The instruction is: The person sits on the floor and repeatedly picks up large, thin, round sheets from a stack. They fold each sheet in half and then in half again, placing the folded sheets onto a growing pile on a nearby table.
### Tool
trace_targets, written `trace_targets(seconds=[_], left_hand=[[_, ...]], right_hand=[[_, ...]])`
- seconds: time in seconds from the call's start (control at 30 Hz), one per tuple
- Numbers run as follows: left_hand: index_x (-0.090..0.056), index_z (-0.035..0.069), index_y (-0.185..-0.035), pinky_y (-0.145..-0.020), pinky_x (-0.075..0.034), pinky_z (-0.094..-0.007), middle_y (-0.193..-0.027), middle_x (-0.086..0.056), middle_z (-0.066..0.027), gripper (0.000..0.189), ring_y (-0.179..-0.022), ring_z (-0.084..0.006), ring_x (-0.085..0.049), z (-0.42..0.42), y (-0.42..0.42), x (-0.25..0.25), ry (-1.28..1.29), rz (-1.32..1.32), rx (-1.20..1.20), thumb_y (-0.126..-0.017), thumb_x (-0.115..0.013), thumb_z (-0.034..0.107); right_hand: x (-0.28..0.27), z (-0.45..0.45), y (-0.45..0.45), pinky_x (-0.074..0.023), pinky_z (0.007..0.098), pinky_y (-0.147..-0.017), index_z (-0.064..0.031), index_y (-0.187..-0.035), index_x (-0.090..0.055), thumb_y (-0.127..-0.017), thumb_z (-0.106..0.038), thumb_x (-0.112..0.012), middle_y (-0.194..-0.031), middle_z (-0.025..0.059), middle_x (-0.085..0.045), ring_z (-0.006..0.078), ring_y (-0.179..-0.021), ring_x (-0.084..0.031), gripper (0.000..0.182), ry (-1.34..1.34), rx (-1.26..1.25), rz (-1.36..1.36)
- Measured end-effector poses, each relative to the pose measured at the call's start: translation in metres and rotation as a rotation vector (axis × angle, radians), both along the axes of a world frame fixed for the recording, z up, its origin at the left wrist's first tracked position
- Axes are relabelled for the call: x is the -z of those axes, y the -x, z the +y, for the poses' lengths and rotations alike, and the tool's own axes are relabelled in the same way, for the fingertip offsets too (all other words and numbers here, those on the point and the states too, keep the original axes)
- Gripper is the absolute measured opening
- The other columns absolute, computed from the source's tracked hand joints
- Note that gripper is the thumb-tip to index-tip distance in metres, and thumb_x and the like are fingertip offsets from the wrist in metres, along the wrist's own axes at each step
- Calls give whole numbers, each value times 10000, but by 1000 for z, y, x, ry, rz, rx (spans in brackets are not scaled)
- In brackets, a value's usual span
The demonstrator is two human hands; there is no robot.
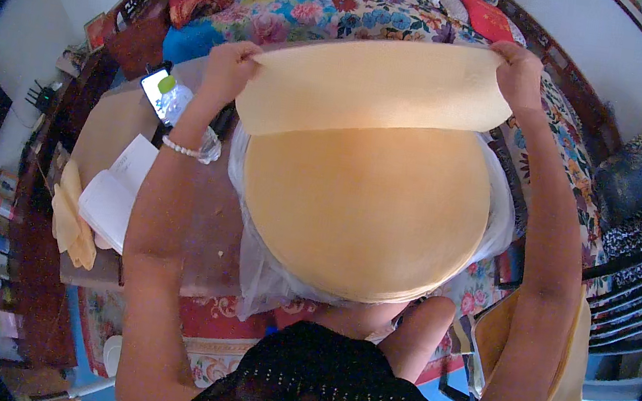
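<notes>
A thin, pale yellow sheet [370,89] with rounded corners hangs between my two hands, its far edge raised. My left hand [232,69] pinches its far left corner, and my right hand [517,74] pinches its far right corner. Below it lies a stack of rounded yellow sheets [364,218] on translucent white plastic [263,280]. The held sheet covers the far part of the stack. The material of the sheets cannot be told for certain.
Left of the stack stand a clear plastic bottle [174,99] with a green cap and a lit phone [153,97]. An open notebook [110,204] and crumpled yellow pieces [73,218] lie farther left. More yellow sheets [574,364] rest near a black chair [636,299] at right. A flowered bed cover [320,8] lies beyond.
</notes>
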State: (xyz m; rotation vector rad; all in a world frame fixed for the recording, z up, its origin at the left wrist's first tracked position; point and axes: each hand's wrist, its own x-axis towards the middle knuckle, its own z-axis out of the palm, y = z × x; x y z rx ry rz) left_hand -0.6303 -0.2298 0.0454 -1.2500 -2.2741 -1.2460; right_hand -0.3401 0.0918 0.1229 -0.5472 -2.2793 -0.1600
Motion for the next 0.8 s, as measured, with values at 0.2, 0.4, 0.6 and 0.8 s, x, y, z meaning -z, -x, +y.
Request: trace_targets(seconds=[0.2, 0.4, 0.6, 0.8], left_hand=[[-672, 9, -881, -504, -489, -295, -638, -634, -107, 225, -526, -175, -615, 34, 31, -75, -78, -36, -25, -694, -557, 56], [-672, 20, -911, -547, -504, -286, -662, -649, -102, 241, -569, -158, -637, 38, 52, -137, -175, 236, -50, -710, -562, 94], [-636, 21, -1019, -699, -487, -279, -820, -667, -118, 271, -751, -170, -634, 2, -1, -197, -347, 293, -40, -783, -554, 127], [-634, 11, -968, -769, -482, -313, -930, -644, -135, 252, -858, -195, -630, -65, -90, -38, -366, 443, -52, -772, -492, -59]], right_hand=[[-51, 31, 19, -501, 396, -755, -74, -869, -674, -645, -44, -538, -821, 164, -647, 336, -791, -624, 264, -110, -108, 208], [-101, 36, 29, -485, 366, -701, -44, -870, -649, -721, -61, -525, -782, 148, -634, 282, -746, -606, 194, -196, -61, 319], [-145, 8, -34, -476, 330, -676, -8, -913, -628, -779, -56, -511, -788, 157, -637, 233, -720, -614, 184, -206, -151, 439], [-30, -98, -151, -430, 344, -896, -12, -985, -638, -673, 124, -531, -1010, 120, -630, 239, -1001, -572, 356, 205, -177, 366]])
